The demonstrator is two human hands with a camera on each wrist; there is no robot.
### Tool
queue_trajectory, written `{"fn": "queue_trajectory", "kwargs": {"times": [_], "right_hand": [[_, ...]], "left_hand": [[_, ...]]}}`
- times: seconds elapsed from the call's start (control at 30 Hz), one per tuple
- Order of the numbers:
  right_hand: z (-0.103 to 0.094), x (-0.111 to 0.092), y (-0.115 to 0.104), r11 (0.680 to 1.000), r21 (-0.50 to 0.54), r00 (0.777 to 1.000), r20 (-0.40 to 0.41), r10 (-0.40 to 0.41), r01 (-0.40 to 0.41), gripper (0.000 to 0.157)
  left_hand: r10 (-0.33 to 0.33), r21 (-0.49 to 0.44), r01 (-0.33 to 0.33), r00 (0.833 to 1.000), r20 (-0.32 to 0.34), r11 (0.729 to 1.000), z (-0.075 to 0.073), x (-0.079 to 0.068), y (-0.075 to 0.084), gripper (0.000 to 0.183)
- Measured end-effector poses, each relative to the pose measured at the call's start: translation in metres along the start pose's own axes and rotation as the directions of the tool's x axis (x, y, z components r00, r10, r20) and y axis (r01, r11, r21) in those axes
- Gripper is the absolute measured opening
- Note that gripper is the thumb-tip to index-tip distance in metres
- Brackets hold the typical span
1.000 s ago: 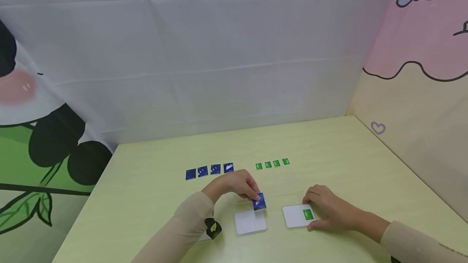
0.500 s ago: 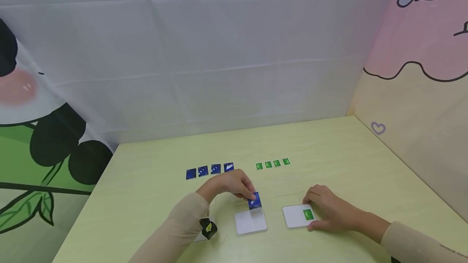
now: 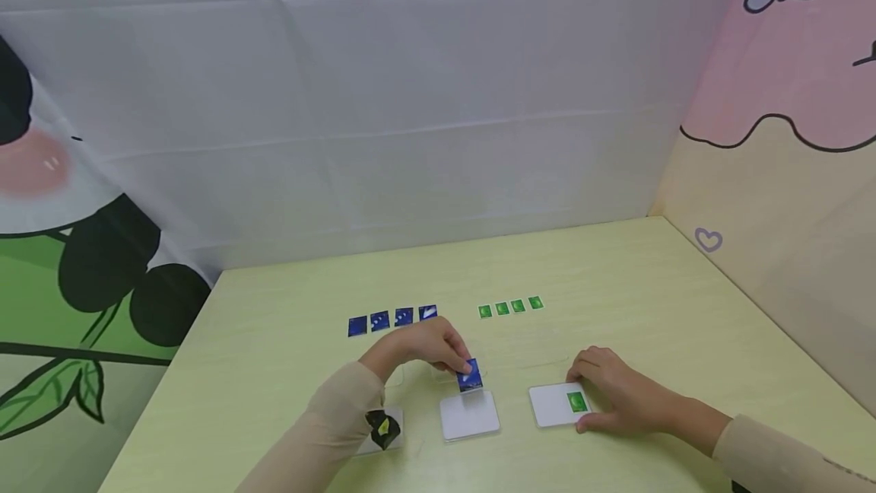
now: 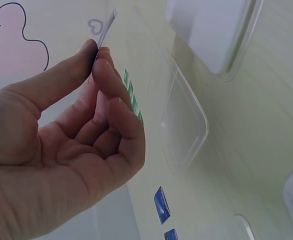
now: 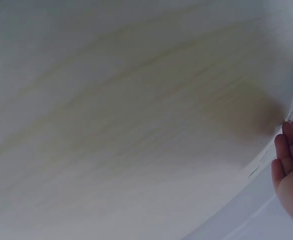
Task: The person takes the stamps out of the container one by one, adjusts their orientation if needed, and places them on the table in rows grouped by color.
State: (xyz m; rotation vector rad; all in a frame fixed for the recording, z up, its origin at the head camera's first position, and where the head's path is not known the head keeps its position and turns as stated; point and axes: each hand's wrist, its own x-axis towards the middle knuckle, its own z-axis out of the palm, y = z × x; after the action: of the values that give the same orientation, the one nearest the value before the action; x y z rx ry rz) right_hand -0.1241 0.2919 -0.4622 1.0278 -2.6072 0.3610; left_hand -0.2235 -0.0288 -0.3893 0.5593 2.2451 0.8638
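My left hand pinches a small blue picture card between thumb and fingertips. In the left wrist view this card stands nearly edge-on, tilted up. Just below it in the head view lies a blank white card, in a shallow clear case. My right hand rests on the table, thumb and fingers around the right end of another white card. A small green square card lies at that card's right side. In the right wrist view the right hand's fingers are loosely bent.
Several small blue cards form a row farther back, with several smaller green cards to their right. Clear plastic lids lie behind the white cards. A third white card is partly hidden under the left wrist. A white cloth backs the table.
My left hand has shifted slightly left with the blue picture card, now over the far edge of the middle white card. The right hand and its white card have stayed put.
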Motion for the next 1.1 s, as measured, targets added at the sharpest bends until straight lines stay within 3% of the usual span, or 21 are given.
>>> {"fn": "queue_trajectory", "kwargs": {"times": [0.47, 1.1], "right_hand": [[-0.004, 0.002, -0.001, 0.999, 0.008, 0.997, 0.061, 0.043, -0.044, 0.052], [-0.009, 0.002, -0.002, 0.999, 0.019, 0.998, 0.057, 0.029, -0.03, 0.052]], "left_hand": [[-0.015, 0.004, 0.015, 0.998, -0.054, 1.0, -0.013, -0.017, -0.008, 0.013], [-0.03, -0.011, 0.03, 0.997, -0.073, 1.0, -0.026, -0.035, -0.024, 0.014]]}}
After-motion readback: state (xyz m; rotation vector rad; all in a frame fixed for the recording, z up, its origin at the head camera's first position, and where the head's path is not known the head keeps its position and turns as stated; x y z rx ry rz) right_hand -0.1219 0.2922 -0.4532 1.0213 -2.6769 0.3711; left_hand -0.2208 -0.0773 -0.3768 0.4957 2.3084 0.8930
